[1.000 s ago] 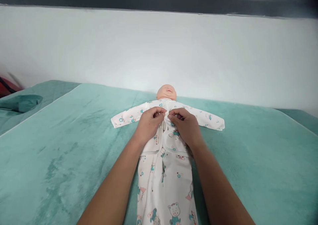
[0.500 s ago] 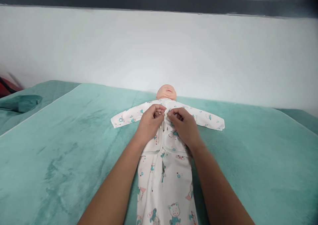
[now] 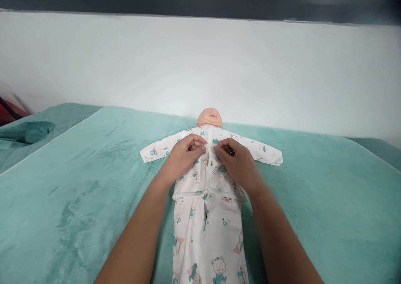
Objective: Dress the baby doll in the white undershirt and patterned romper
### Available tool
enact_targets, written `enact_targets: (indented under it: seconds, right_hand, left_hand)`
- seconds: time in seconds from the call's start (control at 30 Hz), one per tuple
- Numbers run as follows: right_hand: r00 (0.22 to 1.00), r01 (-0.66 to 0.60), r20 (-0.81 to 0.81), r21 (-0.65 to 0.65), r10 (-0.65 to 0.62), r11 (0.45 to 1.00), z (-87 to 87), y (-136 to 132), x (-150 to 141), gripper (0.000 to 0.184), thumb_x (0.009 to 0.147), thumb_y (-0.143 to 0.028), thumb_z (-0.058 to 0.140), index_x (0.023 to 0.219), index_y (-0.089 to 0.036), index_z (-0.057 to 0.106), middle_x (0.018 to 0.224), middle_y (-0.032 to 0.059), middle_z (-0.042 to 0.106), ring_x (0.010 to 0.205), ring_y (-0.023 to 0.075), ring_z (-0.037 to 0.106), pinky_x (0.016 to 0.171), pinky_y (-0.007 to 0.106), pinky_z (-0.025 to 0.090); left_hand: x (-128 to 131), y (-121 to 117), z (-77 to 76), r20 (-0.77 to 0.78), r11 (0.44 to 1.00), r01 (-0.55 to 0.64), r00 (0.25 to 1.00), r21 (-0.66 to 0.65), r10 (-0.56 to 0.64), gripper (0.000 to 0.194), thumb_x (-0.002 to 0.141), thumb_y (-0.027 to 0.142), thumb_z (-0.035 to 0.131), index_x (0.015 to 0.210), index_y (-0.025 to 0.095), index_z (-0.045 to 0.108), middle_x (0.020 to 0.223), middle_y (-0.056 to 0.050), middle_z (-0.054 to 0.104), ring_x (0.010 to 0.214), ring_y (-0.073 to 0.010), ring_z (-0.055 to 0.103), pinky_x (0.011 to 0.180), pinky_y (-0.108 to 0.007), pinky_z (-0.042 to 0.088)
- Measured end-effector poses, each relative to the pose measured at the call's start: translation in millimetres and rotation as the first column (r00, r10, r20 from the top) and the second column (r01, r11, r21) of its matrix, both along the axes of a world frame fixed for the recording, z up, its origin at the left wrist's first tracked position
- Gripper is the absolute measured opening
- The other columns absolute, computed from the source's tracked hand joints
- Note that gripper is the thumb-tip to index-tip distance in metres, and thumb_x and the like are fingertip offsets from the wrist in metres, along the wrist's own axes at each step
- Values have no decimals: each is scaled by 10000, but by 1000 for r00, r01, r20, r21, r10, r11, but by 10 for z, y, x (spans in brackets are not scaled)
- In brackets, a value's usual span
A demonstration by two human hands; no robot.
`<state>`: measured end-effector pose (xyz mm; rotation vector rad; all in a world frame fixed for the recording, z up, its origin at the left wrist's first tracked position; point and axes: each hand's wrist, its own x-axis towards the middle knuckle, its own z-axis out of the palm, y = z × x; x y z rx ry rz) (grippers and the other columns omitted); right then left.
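A baby doll [image 3: 209,117] lies on its back with its head toward the wall. It wears a white baby jacket [image 3: 188,186] printed with small animals, and both sleeves are spread out sideways. My left hand [image 3: 188,152] is closed in a pinch on the jacket's front edge at the chest. Across the front opening, my right hand [image 3: 234,156] pinches the other side of the cloth. A small pale button [image 3: 209,143] shows between my fingertips. Below the chest the two front edges lie close together. Matching printed trousers [image 3: 208,234] cover the doll's lower body.
A green plush cover [image 3: 94,183] is spread beneath the doll. Behind it stands a white wall [image 3: 200,67] with a dark band along the top. At the far left are a folded green cloth [image 3: 26,131] and something red [image 3: 9,112].
My hands have drawn slightly apart and lower, so the button now shows between them. The jacket's lower hem lies flatter and wider over the trousers.
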<state>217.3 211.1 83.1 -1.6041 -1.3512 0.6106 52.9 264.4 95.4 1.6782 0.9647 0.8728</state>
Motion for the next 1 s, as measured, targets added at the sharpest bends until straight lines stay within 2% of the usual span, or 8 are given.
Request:
enact_targets:
  seconds: [0.13, 0.3, 0.4, 0.63, 0.77, 0.87, 1.0]
  right_hand:
    - [980, -116, 150, -91, 129, 989, 140, -188, 15, 164, 824, -346, 548, 724, -224, 591, 692, -10, 616, 622, 151, 523, 550, 276, 374]
    - [935, -167, 287, -164, 209, 972, 202, -291, -50, 110, 811, -307, 551, 740, -241, 603, 723, -10, 640, 633, 156, 533, 537, 275, 362]
    - [917, -157, 342, -170, 207, 973, 196, -299, -95, 117, 809, -317, 564, 720, -242, 579, 713, -11, 630, 625, 155, 519, 527, 274, 339]
    - [890, -92, 434, -122, 136, 988, 129, -261, -195, 293, 873, -441, 526, 671, -230, 525, 700, 19, 613, 618, 166, 496, 533, 292, 277]
    - [858, 3, 512, -89, 43, 996, 93, -237, -276, 227, 848, -374, 546, 679, -226, 508, 733, 23, 609, 644, 172, 482, 547, 295, 249]
    - [838, 16, 542, -127, 56, 992, 103, -247, -330, 143, 822, -286, 534, 702, -226, 486, 763, 14, 603, 657, 168, 480, 548, 295, 241]
    - [779, 71, 625, -170, 52, 983, 154, -290, -401, 99, 858, -271, 498, 775, -222, 474, 836, 42, 595, 739, 198, 517, 545, 302, 214]
  left_hand:
    - [-171, -12, 92, -154, 984, 175, 973, 16, -171, 195, 808, 364, 597, 821, 201, 702, 719, -11, 604, 642, -133, 514, 553, -237, 379]
    - [-221, -15, 123, -250, 960, 279, 931, 21, -265, 160, 785, 335, 615, 834, 216, 711, 727, -5, 597, 661, -136, 511, 570, -237, 390]
    - [-211, -12, 120, -241, 954, 298, 928, 28, -283, 142, 780, 319, 609, 792, 209, 697, 729, -8, 602, 662, -138, 517, 566, -239, 392]
    - [-224, -1, 123, -167, 960, 281, 947, 11, -276, 160, 801, 333, 592, 785, 197, 674, 667, -2, 561, 604, -123, 472, 526, -240, 353]
    - [-220, 5, 103, -100, 956, 290, 951, -30, -292, 161, 795, 340, 614, 782, 188, 665, 709, -19, 604, 638, -131, 510, 556, -252, 366]
    - [-207, -8, 93, -65, 959, 274, 958, -69, -279, 150, 784, 334, 635, 773, 187, 661, 727, -19, 619, 653, -131, 528, 582, -258, 377]
    - [-198, -8, 69, 36, 963, 245, 970, -110, -242, 145, 762, 322, 673, 781, 180, 654, 770, -25, 623, 705, -140, 552, 638, -268, 407]
